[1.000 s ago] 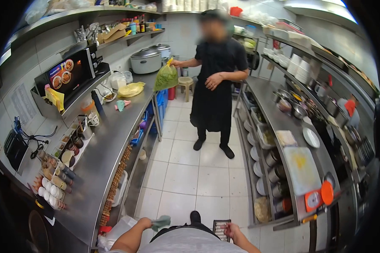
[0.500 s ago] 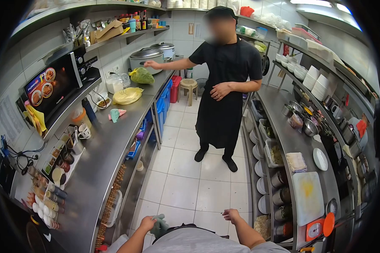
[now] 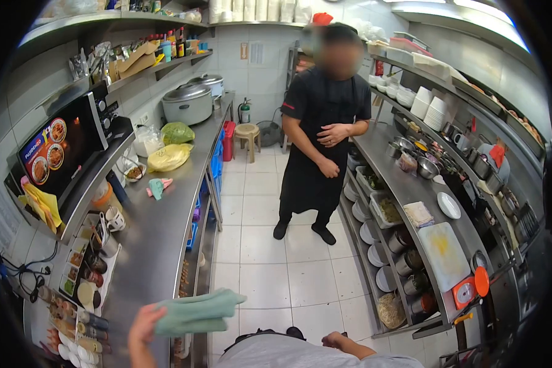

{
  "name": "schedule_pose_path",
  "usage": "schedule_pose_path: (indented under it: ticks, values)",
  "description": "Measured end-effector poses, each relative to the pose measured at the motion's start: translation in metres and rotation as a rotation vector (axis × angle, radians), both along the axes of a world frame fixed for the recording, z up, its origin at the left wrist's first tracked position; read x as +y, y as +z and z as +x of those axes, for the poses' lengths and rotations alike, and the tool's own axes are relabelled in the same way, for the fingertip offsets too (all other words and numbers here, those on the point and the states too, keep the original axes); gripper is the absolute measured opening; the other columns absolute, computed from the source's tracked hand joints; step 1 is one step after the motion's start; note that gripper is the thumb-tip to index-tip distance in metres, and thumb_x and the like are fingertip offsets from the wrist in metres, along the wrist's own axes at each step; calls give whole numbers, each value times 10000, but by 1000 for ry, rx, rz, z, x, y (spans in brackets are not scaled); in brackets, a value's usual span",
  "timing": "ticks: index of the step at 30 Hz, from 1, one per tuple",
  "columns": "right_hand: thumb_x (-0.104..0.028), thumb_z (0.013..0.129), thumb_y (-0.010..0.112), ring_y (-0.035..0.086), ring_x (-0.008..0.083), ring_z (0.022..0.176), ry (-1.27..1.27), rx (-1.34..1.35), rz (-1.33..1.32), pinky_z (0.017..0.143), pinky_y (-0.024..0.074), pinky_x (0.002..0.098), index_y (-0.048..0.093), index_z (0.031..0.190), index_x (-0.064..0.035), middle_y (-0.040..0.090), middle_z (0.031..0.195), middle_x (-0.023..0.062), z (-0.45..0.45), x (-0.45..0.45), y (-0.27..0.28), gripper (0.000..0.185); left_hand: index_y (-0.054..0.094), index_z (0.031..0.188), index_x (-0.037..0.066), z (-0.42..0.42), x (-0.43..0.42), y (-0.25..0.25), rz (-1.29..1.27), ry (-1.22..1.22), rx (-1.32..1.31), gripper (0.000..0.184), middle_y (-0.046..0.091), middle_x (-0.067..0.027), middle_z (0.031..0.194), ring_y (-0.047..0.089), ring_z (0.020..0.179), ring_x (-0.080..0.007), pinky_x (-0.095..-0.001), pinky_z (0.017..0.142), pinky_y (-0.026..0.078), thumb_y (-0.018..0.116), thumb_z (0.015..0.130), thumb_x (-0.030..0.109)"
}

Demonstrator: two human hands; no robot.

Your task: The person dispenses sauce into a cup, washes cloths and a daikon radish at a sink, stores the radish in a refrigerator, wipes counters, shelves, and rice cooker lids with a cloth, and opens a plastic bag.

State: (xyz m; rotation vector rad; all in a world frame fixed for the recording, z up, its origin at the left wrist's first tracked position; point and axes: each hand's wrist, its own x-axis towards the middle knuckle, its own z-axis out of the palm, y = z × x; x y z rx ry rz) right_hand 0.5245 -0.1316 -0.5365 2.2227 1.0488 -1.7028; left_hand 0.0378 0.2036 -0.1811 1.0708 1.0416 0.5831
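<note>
A folded pale green cloth (image 3: 197,313) is held at one end by my left hand (image 3: 145,325), which is closed around it. The cloth stretches out to the right, level over the gap between the left counter (image 3: 142,270) and the floor. Low in front of my grey shirt, my right hand (image 3: 336,341) hangs with loosely bent fingers and nothing visible in it. A crumpled green and pink cloth (image 3: 158,187) lies farther back on the left counter, near a yellow plastic bag (image 3: 169,158).
A co-worker in a black apron (image 3: 313,172) stands in the aisle, hands in front of the body. Along the right counter sit a cutting board (image 3: 444,254), an orange scale (image 3: 464,293) and a white plate (image 3: 449,205). Spice containers (image 3: 80,306) line the left counter's wall side.
My left hand has moved left and lifted the green cloth higher, over the counter edge. My right hand has lowered. The co-worker's outstretched arm has come down to the front of the apron.
</note>
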Motion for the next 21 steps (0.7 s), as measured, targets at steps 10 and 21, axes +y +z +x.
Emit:
schedule_pose_path:
  ticks: [10,21]
  values:
    - [-189,729,555,653,319,817,554,-249,62,730,495,440,720,847,-69,675,911,186,-2,6,-60,237,316,1422,117,-162,86,-182,164,385,1235,782,375,-243,1393,293,1324,-393,-547,1055,250,423,849,638]
    - [-307,773,540,624,258,538,125,-357,400,597,508,418,689,711,-60,647,630,117,-78,59,8,295,248,1462,162,-82,25,-190,441,311,1551,738,143,-180,1520,92,1398,-393,-633,1056,141,387,883,597]
